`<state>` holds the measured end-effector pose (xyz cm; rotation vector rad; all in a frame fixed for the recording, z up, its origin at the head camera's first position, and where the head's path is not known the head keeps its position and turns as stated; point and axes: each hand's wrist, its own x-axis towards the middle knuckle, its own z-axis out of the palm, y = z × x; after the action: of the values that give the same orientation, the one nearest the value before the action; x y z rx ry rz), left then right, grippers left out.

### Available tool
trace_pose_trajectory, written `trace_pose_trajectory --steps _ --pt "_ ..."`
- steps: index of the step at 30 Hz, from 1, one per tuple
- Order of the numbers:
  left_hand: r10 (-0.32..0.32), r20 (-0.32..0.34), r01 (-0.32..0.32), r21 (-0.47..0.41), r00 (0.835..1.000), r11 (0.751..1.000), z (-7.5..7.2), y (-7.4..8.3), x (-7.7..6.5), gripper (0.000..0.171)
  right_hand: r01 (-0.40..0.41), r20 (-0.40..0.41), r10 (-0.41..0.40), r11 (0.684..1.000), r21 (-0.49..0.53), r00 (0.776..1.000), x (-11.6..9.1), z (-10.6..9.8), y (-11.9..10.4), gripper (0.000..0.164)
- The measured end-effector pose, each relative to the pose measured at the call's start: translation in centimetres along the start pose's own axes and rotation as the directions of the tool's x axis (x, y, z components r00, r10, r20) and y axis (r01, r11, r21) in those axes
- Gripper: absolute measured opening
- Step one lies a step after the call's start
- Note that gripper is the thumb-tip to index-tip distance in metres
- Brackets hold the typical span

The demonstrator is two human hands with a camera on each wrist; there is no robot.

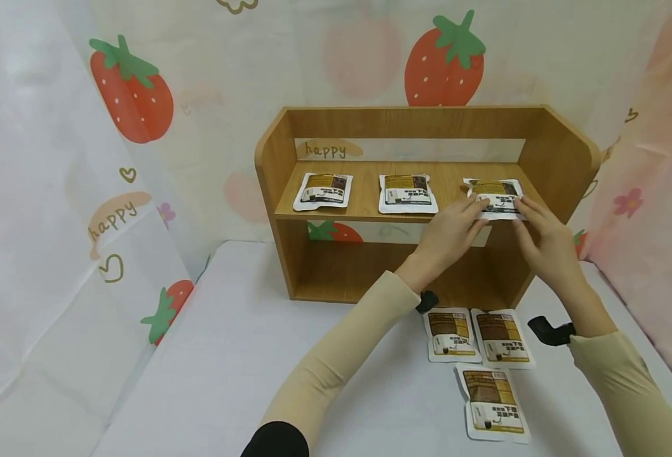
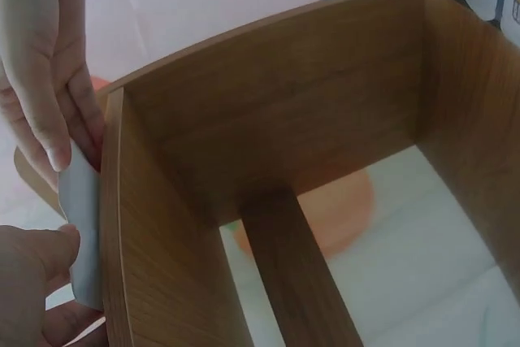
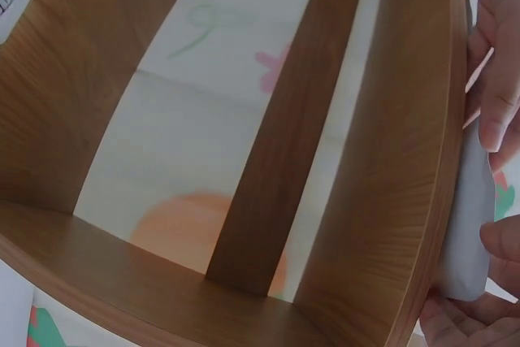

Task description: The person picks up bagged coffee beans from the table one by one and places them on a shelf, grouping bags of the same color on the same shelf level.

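On the upper shelf's right part lies a white food pouch [image 1: 498, 198] with a brown and gold label. My left hand [image 1: 453, 227] pinches its near left side, and my right hand [image 1: 549, 246] pinches its near right side. In the left wrist view the pouch's pale edge [image 2: 84, 233] juts past the shelf board between thumbs and fingers. The right wrist view shows the same pouch [image 3: 470, 217] with both hands at its ends. Two similar pouches, a left one [image 1: 323, 191] and a middle one [image 1: 407, 193], lie apart along that shelf.
The two-tier wooden rack [image 1: 287, 254] stands on a white-covered table [image 1: 244, 355]. Before it lie three more pouches: a left one [image 1: 451, 334], a right one [image 1: 503, 338] and a nearer one [image 1: 494, 404]. A strawberry-print curtain [image 1: 227, 76] hangs behind and at both sides.
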<state>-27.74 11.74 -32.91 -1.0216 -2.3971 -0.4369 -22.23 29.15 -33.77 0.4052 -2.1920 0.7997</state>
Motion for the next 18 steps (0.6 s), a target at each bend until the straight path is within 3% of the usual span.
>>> trace_pose_trajectory --steps 9,18 --pt "-0.003 0.023 -0.001 0.168 1.000 0.986 0.38 0.68 0.71 0.039 0.002 -0.009 -0.002 1.000 -0.029 1.000 0.53 0.50 0.60 0.037" --pt "-0.040 0.038 0.033 0.165 0.998 0.986 0.56 0.68 1.05 0.044 -0.034 0.026 0.036 0.997 -0.068 0.999 0.92 0.71 0.54 0.035"
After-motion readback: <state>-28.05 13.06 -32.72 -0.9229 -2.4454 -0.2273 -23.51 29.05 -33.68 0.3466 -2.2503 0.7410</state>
